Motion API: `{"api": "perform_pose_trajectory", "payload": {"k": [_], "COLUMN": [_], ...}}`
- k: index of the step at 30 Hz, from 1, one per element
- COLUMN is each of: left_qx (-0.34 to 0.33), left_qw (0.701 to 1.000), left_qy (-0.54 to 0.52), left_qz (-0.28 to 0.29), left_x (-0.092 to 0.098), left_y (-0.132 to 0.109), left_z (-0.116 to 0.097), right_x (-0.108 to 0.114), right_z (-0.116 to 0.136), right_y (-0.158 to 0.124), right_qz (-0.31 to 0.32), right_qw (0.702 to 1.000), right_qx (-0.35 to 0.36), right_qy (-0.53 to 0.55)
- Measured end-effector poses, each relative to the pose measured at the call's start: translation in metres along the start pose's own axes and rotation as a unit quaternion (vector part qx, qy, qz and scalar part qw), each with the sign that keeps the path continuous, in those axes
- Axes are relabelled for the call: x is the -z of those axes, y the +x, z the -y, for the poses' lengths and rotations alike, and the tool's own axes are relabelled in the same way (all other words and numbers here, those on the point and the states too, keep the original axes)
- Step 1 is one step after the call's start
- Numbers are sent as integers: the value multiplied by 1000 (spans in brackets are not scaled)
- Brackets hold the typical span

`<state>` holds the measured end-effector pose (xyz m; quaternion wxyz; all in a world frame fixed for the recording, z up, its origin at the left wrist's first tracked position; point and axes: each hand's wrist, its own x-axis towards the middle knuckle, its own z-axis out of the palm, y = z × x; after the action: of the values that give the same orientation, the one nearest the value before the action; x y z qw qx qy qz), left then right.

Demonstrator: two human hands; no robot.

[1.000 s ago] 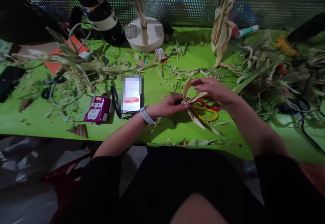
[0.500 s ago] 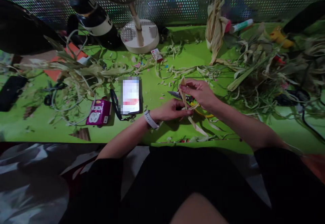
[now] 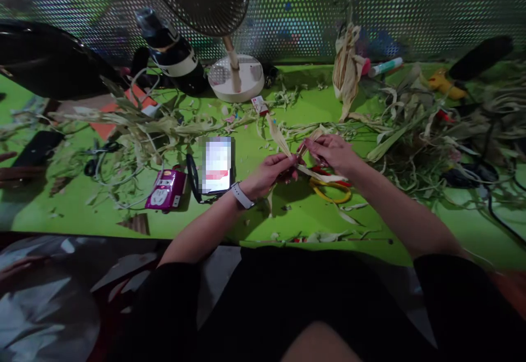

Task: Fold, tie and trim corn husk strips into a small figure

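Note:
Strips of dried corn husk (image 3: 278,136) run between my two hands above the green table. My left hand (image 3: 273,173), with a white watch band at the wrist, pinches the strips where they meet. Just to the right, my right hand (image 3: 332,153) grips the husk with thumb and fingers, its tips close to the left ones. One pale strip slants up and left, another trails right under my right hand. Below the hands lies a tool with yellow loop handles (image 3: 335,192), partly covered by husk and fingers; its blades are hidden.
A lit phone (image 3: 217,165) and a purple power socket (image 3: 166,188) lie left. A fan base (image 3: 236,77) and a dark bottle (image 3: 178,66) stand behind. A husk bundle (image 3: 345,77) leans at the back; a husk pile (image 3: 411,126) spreads right. Another person's hand (image 3: 14,173) shows far left.
The husk strips have turned from roughly upright to spread sideways between my hands. My left hand has risen slightly. The view has tilted up, and another person's hand has appeared at the left edge.

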<state>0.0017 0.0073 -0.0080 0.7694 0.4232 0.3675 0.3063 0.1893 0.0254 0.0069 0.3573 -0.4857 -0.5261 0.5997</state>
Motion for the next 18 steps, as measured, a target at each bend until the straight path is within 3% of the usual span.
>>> {"api": "perform_pose_trajectory", "payload": {"k": [4, 8, 13, 15, 18], "left_qx": [7, -6, -76, -110, -145], "left_qw": [1000, 999, 976, 966, 962], "left_qy": [26, -35, -168, -189, -174], "left_qz": [-2, -33, -120, -135, -153], "left_x": [-3, -1, 4, 3, -1], "left_y": [-1, 1, 5, 6, 7], "left_z": [3, 0, -9, -8, -1], "right_x": [-7, 7, 18, 11, -10], "right_z": [-2, -1, 5, 4, -2], "right_y": [2, 9, 7, 0, -12], "right_qz": [-51, -68, -250, -230, -70], "right_qw": [997, 995, 953, 961, 993], "right_qx": [14, 7, 136, 134, 59], "right_qy": [54, 69, 107, 80, -69]}}
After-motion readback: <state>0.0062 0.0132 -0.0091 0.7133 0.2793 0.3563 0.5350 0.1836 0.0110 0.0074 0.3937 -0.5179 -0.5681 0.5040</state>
